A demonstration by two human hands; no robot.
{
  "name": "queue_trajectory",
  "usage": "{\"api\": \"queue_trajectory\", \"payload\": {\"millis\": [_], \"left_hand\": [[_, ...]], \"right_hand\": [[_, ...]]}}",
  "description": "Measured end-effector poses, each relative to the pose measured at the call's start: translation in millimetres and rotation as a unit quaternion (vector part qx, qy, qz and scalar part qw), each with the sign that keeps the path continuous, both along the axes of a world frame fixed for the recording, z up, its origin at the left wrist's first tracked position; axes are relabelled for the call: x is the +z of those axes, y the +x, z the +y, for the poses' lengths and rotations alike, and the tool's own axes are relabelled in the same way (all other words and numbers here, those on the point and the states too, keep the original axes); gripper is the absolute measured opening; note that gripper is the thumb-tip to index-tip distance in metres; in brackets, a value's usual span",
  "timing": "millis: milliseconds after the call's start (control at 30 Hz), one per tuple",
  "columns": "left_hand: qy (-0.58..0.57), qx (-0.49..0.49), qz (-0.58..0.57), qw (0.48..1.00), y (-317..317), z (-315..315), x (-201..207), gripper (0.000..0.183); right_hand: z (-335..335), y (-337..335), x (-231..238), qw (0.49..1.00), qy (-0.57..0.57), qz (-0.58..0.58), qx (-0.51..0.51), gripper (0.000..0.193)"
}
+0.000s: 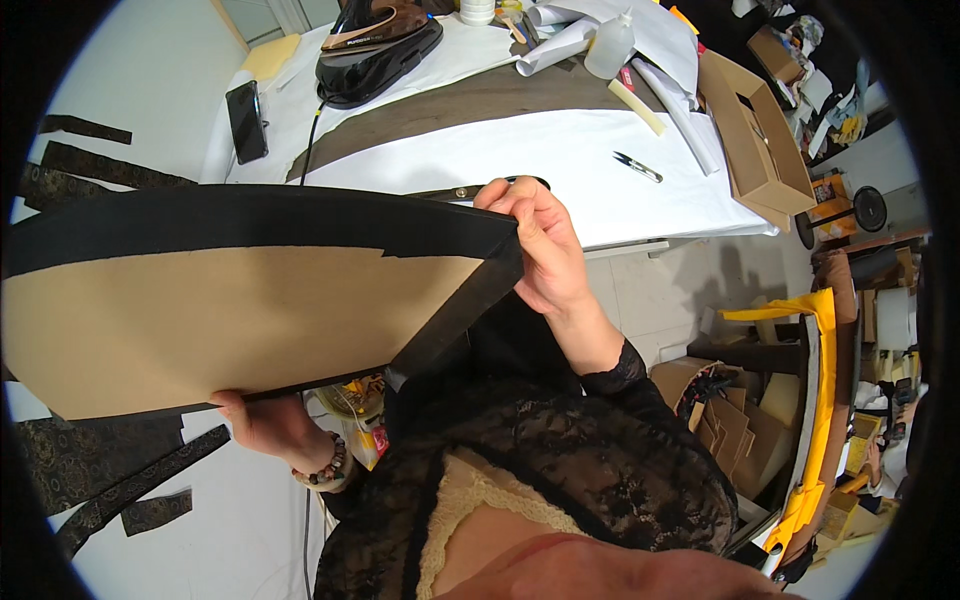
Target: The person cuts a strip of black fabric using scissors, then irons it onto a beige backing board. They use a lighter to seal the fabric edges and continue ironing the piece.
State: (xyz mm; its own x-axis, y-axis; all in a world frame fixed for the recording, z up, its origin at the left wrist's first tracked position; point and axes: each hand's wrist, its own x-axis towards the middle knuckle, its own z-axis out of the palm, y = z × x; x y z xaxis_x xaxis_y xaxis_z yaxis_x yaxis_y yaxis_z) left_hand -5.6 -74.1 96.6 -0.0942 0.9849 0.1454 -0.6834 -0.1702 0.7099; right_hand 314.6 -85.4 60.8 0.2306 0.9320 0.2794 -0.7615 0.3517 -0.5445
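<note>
A large tan board (pixel 230 320), its edges wrapped in black fabric (pixel 260 220), is held tilted in front of me. My right hand (pixel 545 245) pinches its right corner, thumb and fingers closed over the black edging. My left hand (pixel 265 430) grips the lower edge with the thumb on the near face; its other fingers are hidden behind the board. Just beyond the upper edge, scissors (pixel 460 193) lie partly covered by the board and my right fingers.
On the white table are an iron (pixel 380 45) on its base, a phone (pixel 247 122), thread snips (pixel 638 167), a squeeze bottle (pixel 610 45) and a cardboard box (pixel 755 150). Dark patterned strips (pixel 150 480) lie at left. Cardboard pieces (pixel 725 420) and a yellow-edged frame (pixel 815 420) stand at right.
</note>
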Motion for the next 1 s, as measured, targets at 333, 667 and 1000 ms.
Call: {"api": "queue_trajectory", "payload": {"millis": [333, 667, 1000], "left_hand": [[0.138, 0.089, -0.014, 0.986, -30.7, 5.7, -11.6, 0.030], [0.217, 0.156, 0.044, 0.963, -50.6, 6.4, -15.5, 0.035], [0.224, 0.139, 0.022, 0.964, -51.5, 1.3, -2.0, 0.027]], "right_hand": [[16.6, 74.6, -95.5, 0.540, -0.146, -0.807, -0.188, 0.030], [39.1, 88.1, -87.3, 0.489, -0.047, -0.867, -0.082, 0.039], [-57.0, 38.2, -76.9, 0.923, -0.222, -0.314, 0.004, 0.045]]}}
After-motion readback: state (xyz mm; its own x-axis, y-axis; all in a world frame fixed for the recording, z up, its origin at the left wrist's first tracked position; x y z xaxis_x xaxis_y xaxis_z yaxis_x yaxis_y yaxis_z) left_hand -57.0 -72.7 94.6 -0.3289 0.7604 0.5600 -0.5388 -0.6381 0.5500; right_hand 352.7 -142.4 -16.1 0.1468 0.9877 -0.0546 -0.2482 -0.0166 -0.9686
